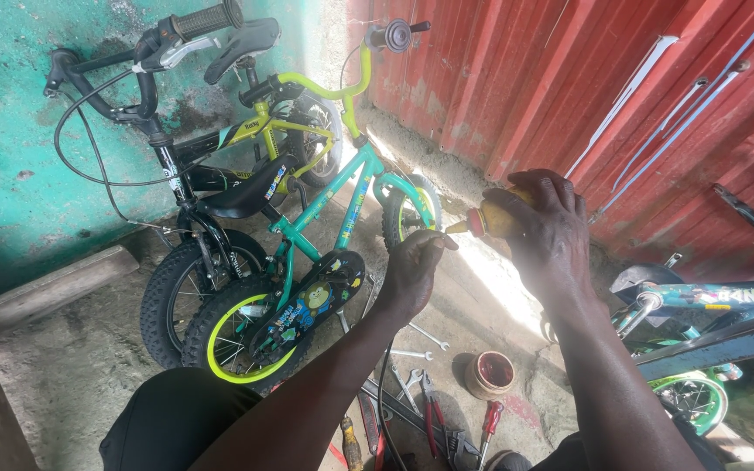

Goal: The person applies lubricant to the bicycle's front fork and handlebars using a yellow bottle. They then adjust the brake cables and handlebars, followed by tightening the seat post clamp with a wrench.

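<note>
My right hand [547, 228] is wrapped around a small yellow squeeze bottle [492, 220] with a red collar and a pointed nozzle aimed left. My left hand [414, 272] is closed with its fingertips pinched right at the nozzle tip; whatever it holds there is too small to make out. Both hands are raised in front of me, above a concrete floor. Just behind my left hand stands a small green children's bicycle [325, 262] with a printed chain guard and a yellow-rimmed wheel.
A black children's bicycle [185, 174] leans by the teal wall, with a yellow-green one [281, 122] behind it. Spanners [407, 371], red-handled pliers [434, 414], a screwdriver [490, 423] and a small round tub [490, 373] lie on the floor. Another bike frame [709, 305] stands right, by a red corrugated wall.
</note>
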